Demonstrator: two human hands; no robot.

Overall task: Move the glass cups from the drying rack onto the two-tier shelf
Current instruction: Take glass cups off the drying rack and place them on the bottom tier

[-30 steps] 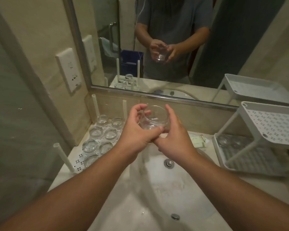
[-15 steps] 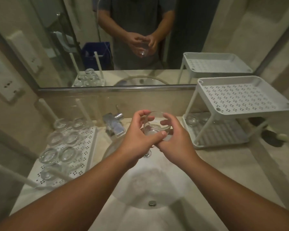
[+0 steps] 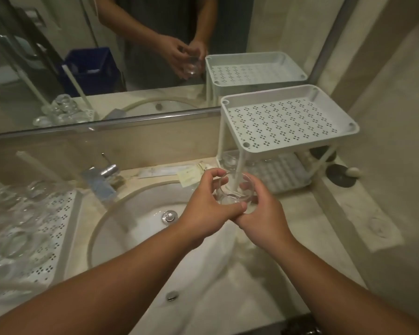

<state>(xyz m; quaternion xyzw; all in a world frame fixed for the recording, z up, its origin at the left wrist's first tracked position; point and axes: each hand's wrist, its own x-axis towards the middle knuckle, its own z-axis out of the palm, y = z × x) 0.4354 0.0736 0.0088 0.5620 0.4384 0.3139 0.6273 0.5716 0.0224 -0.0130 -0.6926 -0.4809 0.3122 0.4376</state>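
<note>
Both my hands hold one clear glass cup [image 3: 232, 191] over the sink's right rim, just in front of the white two-tier shelf [image 3: 288, 122]. My left hand [image 3: 203, 204] wraps its left side and my right hand [image 3: 264, 213] cups its right side and base. The shelf's top tier is bare; its lower tier [image 3: 283, 175] holds a few glass cups [image 3: 230, 162] at the back left. On the far left the white drying rack [image 3: 56, 233] carries several more blurred glass cups [image 3: 12, 228].
A round white sink [image 3: 140, 228] with a chrome faucet [image 3: 104, 175] lies between rack and shelf. Paper sachets [image 3: 189, 176] rest behind the sink. A dark round object [image 3: 341, 176] sits right of the shelf. A mirror [image 3: 131, 56] spans the back wall.
My hands have carried the cup rightward from above the sink's middle to the front of the shelf's lower tier. The view has swung right and down.
</note>
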